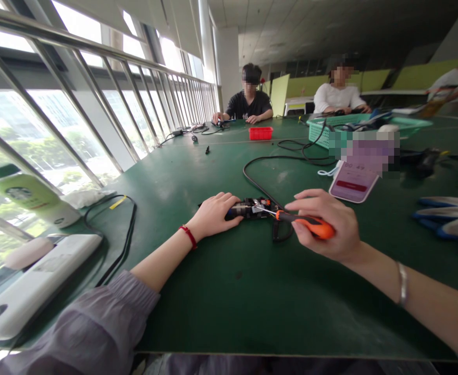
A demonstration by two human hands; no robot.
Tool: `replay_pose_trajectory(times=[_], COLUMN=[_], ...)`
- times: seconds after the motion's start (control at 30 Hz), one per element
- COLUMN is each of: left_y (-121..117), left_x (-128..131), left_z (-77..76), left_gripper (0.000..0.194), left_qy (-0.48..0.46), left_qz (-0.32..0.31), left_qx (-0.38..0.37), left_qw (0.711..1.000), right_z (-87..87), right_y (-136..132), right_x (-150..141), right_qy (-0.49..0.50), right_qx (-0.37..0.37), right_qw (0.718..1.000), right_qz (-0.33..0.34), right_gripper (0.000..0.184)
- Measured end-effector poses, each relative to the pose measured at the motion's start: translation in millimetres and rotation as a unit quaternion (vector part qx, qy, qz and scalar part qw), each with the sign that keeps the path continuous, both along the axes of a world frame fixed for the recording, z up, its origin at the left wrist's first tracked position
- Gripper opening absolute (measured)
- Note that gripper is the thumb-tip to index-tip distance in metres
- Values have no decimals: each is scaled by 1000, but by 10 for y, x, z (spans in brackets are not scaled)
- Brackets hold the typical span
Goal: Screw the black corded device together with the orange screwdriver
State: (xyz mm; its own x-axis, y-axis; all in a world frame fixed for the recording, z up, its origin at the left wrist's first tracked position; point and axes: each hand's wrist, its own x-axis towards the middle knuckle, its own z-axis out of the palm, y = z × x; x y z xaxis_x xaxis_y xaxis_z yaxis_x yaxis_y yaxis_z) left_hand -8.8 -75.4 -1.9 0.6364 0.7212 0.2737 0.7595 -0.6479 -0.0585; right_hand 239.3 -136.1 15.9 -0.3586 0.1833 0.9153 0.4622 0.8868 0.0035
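Observation:
On the green table lies a small dark device (248, 208) with a black cable (257, 181) leading away from its right end. My left hand (219, 213) is wrapped over the left end of this device and holds it against the tabletop. An orange and black screwdriver (317, 225) is in my right hand (330, 224), gripped by its handle. Its metal shaft points left, with the tip at the open right part of the device. Whether the tip sits in a screw is too small to tell.
Right of my hands are a phone (354, 179) and white-blue gloves (451, 216). Farther back stand a teal basket (320, 134) and a red tray (260, 134). At left are a bottle (33, 198) and a white power bank (41, 284). Several people sit beyond.

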Motion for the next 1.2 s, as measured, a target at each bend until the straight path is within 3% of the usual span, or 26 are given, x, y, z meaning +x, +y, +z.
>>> replay_pose_trajectory(times=[0.1, 0.2, 0.57, 0.8, 1.0, 1.2], left_y=[1, 2, 6, 52, 147, 164], left_x=[-1, 0, 10, -28, -191, -233], left_z=[-3, -4, -12, 10, 11, -12], left_gripper=[35, 35, 34, 35, 37, 36], left_qy=[-1, 0, 1, 23, 27, 5], left_qz=[-3, -3, -2, -18, 13, 42], left_qx=[2, 5, 8, 3, 13, 14], left_qw=[1000, 1000, 1000, 1000, 999, 999], right_z=[18, -3, -49, -187, -193, -219], right_y=[-24, -44, -148, -257, -114, -25], right_x=[-2, -21, -123, -281, -205, -145], right_qy=[-70, -132, -241, -355, -294, -197], right_qx=[-58, -104, -121, -136, -236, -185], right_qw=[995, 983, 958, 916, 923, 960], right_qz=[39, 77, 93, 130, 79, 71], right_gripper=[10, 12, 3, 10, 24, 10])
